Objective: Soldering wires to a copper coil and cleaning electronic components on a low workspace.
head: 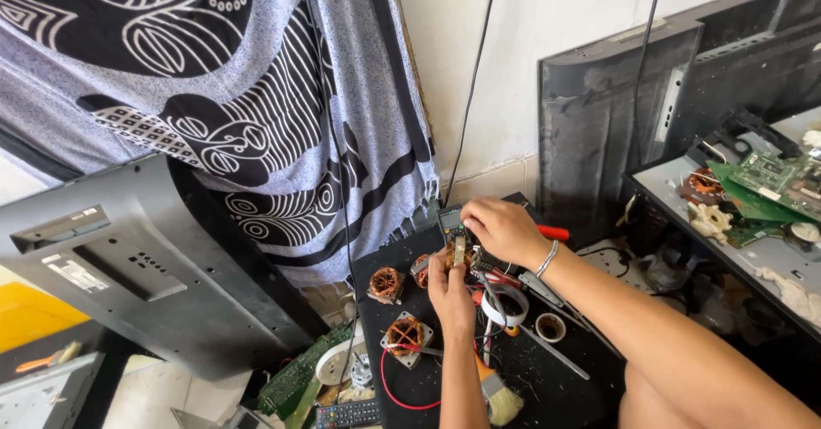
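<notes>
Head view: left hand [451, 290] pinches small copper-wound motor [451, 256] over black worktop [428, 378]; right hand [505, 228], fingers curled, rests on multimeter [451, 220] just behind; two more copper coils [386, 284] lie left; brush [499, 395], roll of white tape [505, 306] near forearms

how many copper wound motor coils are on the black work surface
3: one coil at the surface's left edge, one coil on a square plate nearer the person, one under the left hand. Clutter may hide more.
</notes>
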